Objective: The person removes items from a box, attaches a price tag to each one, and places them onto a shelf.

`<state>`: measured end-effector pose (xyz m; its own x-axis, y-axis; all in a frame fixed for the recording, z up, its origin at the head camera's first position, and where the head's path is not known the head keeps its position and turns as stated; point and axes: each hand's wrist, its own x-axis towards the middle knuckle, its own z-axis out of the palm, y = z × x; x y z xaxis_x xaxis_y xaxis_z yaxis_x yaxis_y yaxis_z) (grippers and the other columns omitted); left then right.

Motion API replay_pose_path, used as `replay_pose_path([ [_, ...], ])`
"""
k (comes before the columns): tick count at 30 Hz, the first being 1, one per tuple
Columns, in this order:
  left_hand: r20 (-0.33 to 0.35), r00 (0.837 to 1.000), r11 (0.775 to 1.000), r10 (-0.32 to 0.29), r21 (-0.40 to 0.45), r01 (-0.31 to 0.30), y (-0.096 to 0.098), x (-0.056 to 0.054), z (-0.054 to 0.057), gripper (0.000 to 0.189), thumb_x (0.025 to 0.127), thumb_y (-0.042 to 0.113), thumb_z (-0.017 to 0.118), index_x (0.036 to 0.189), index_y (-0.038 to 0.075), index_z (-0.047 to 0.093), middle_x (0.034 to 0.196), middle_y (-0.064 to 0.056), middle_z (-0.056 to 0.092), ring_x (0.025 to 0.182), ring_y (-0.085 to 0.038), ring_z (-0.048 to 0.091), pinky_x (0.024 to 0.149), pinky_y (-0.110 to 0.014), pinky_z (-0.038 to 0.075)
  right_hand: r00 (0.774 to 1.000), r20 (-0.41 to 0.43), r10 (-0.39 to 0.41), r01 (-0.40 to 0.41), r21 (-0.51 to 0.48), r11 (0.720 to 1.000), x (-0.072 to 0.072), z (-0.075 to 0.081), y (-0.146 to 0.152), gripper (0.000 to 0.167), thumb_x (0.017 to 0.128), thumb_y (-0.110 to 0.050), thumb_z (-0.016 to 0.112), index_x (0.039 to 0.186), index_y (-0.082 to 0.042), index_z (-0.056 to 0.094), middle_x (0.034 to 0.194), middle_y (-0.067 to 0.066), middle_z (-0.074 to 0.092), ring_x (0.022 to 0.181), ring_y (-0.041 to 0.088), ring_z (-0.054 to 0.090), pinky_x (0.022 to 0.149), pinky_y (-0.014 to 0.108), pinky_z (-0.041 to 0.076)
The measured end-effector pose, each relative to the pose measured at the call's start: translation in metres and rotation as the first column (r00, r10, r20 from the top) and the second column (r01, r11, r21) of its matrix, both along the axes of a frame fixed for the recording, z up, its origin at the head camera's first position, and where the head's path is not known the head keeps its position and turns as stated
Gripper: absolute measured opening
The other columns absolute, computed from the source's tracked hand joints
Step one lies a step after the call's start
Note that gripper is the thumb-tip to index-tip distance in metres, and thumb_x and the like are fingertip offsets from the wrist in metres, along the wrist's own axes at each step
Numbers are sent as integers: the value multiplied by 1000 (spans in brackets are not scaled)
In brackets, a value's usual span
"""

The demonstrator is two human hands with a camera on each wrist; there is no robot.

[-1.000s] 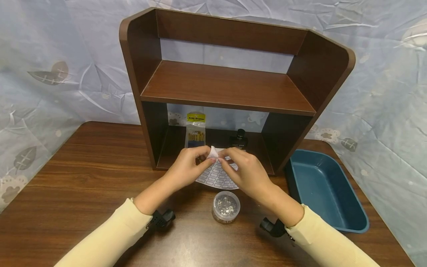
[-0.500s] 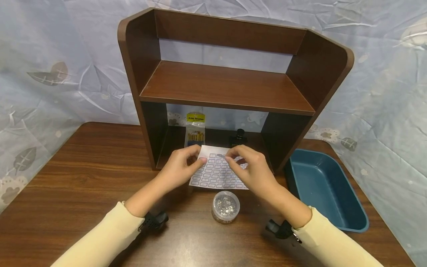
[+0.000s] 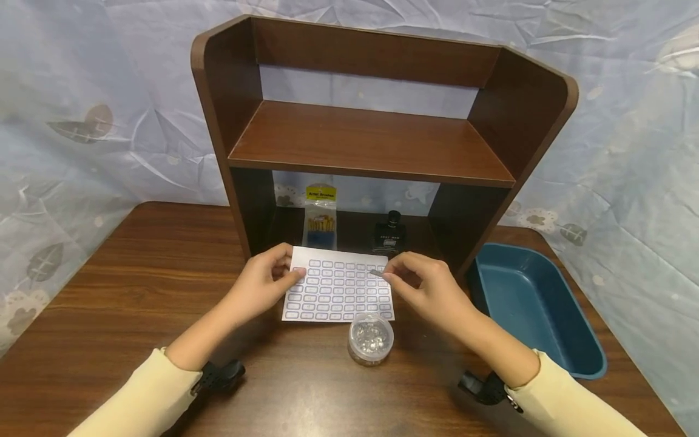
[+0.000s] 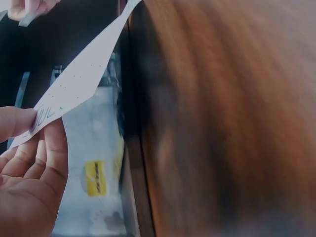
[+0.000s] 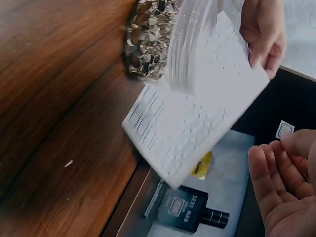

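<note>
My left hand (image 3: 266, 276) pinches the left edge of a white sheet of labels (image 3: 338, 291), printed with rows of blue-bordered stickers. The thumb (image 4: 17, 122) lies on the printed face and the fingers behind it. Between thumb and fingertips, my right hand (image 3: 428, 288) holds one small label sticker (image 5: 285, 130), at the sheet's upper right in the head view. A round clear jar (image 3: 371, 338) of shiny silvery bits stands on the table just in front of the sheet, overlapping its lower edge in the head view.
A brown wooden shelf (image 3: 371, 142) stands at the back of the table (image 3: 136, 303). On its lower level are a packet of artist brushes (image 3: 321, 221) and a dark "SEXY MAN" bottle (image 5: 182, 210) bearing a label. At right lies a blue tray (image 3: 532, 303).
The sheet, curled up between both hands earlier, has flattened out and moved left and nearer with the left hand. My right hand has drawn away rightward with a sticker peeled from it.
</note>
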<state>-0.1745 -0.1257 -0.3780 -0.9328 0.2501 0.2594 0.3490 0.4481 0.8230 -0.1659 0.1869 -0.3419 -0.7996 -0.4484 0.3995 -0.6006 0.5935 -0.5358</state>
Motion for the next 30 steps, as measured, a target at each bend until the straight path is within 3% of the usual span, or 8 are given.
replay_pose_path([
  [7, 140, 990, 999, 12, 40, -18, -30, 11, -8, 26, 98, 0, 67, 121, -8, 59, 103, -22, 76, 76, -10, 67, 66, -23, 58, 1000, 1, 4, -4, 14, 1000, 6, -2, 14, 3, 96, -12, 76, 98, -13, 75, 91, -5, 73, 84, 7, 62, 73, 27, 59],
  [14, 302, 953, 989, -22, 145, -23, -52, 24, -14, 34, 101, 2, 63, 129, -12, 51, 111, -25, 75, 81, -10, 72, 70, -28, 63, 999, 25, 25, -26, 14, 1000, 10, -5, 18, 2, 96, -12, 76, 96, -13, 73, 90, -6, 73, 86, 5, 65, 72, 24, 60],
  [25, 397, 918, 994, 13, 92, -54, -87, 39, -22, 38, 102, 9, 64, 130, -12, 50, 103, -14, 74, 81, -11, 68, 70, -30, 60, 996, 62, 63, -63, -10, 998, 14, -8, 21, 4, 99, -15, 73, 97, -11, 73, 89, -6, 73, 82, 3, 66, 66, 22, 57],
  [30, 436, 900, 997, -18, 79, -19, -100, 44, -27, 40, 103, 9, 63, 132, -14, 49, 104, -13, 74, 82, -11, 68, 70, -30, 60, 994, 86, 69, -69, -11, 998, 16, -9, 22, 4, 100, -15, 72, 97, -13, 72, 89, -9, 73, 83, 3, 68, 67, 23, 57],
])
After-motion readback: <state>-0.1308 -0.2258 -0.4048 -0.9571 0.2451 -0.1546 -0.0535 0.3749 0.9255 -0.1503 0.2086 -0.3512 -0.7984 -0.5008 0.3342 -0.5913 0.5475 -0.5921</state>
